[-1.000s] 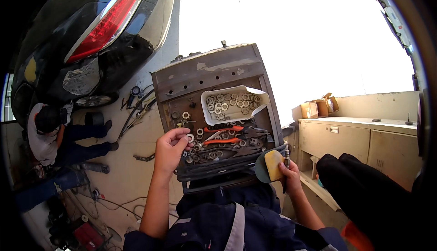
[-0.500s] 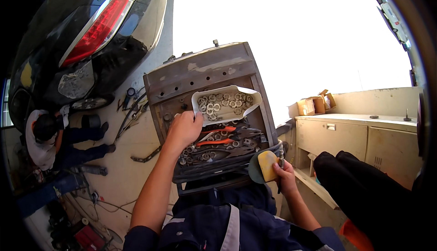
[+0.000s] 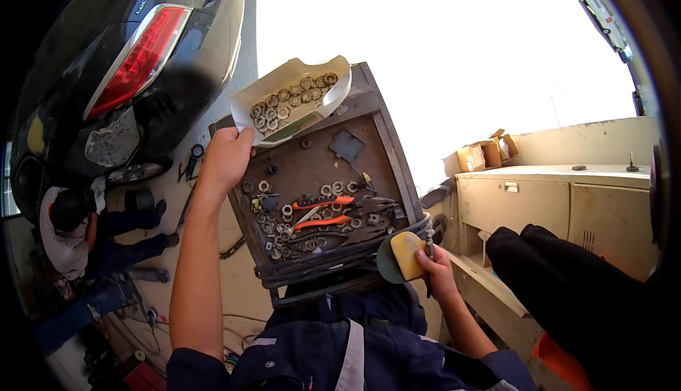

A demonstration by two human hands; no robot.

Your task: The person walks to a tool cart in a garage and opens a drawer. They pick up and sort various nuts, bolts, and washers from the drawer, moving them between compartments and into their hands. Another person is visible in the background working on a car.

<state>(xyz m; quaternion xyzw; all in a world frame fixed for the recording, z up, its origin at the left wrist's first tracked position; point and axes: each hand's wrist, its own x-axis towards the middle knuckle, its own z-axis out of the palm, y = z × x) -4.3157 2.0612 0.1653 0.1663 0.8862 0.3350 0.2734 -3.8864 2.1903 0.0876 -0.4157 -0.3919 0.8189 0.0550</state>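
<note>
1 tub point(image 3: 273, 82), L fingers point(image 3: 245, 138) pinching edge, R fingers point(image 3: 428, 262) rnd yellow tool point(image 3: 407, 253)

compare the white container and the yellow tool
The white container is larger than the yellow tool. The white container is open and holds ring-shaped pieces; the yellow tool has a rounded body and dark disc. The left hand grips the white container, the right hand the yellow tool. Both are hand-held.

gripping with both hands, left farther out than right

holding the left forearm point(image 3: 200, 263) long and forward, clasping with the left hand point(image 3: 228, 158), with thumb on its right side; angling the right forearm point(image 3: 468, 326) inward from lower right, curling the right hand point(image 3: 440, 273) closer to the torso point(image 3: 301, 357)
</note>
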